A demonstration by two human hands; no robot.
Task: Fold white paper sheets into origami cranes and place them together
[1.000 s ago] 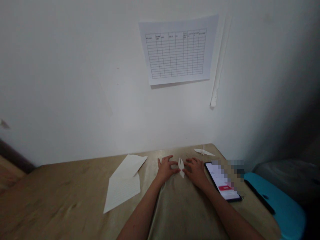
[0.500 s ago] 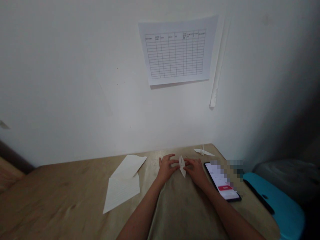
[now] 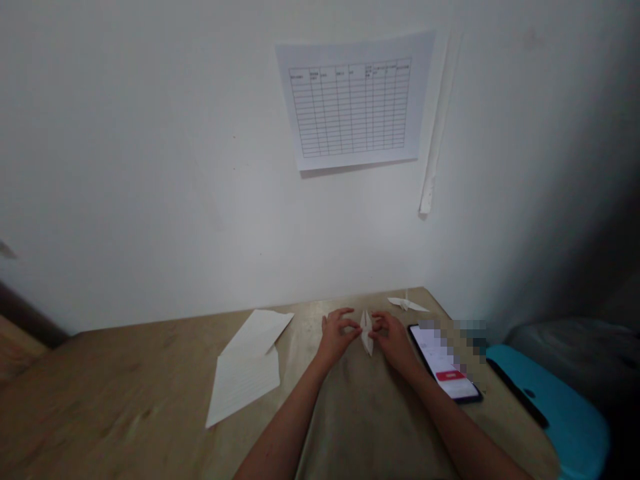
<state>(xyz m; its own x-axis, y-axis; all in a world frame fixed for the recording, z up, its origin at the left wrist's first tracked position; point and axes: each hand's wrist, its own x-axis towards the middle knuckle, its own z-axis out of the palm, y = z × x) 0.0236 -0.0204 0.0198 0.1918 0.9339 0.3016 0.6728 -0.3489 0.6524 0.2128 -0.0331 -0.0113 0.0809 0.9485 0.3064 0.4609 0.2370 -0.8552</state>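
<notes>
A small white folded paper piece (image 3: 367,331) is pinched between both my hands, just above the wooden table (image 3: 125,393). My left hand (image 3: 337,337) grips its left side with curled fingers. On its right side my right hand (image 3: 393,340) pinches it in the same way. The piece is narrow and pointed at the bottom. A finished white paper crane (image 3: 407,304) sits at the table's far edge, a short way behind my right hand.
Folded lined sheets of paper (image 3: 247,370) lie to the left. A phone (image 3: 445,363) with a lit screen lies right of my right hand. A blue object (image 3: 555,407) sits past the table's right edge. A printed grid sheet (image 3: 353,100) hangs on the wall.
Both hands have lifted the folded piece slightly off the table and drawn closer together around it, moving a little away from me.
</notes>
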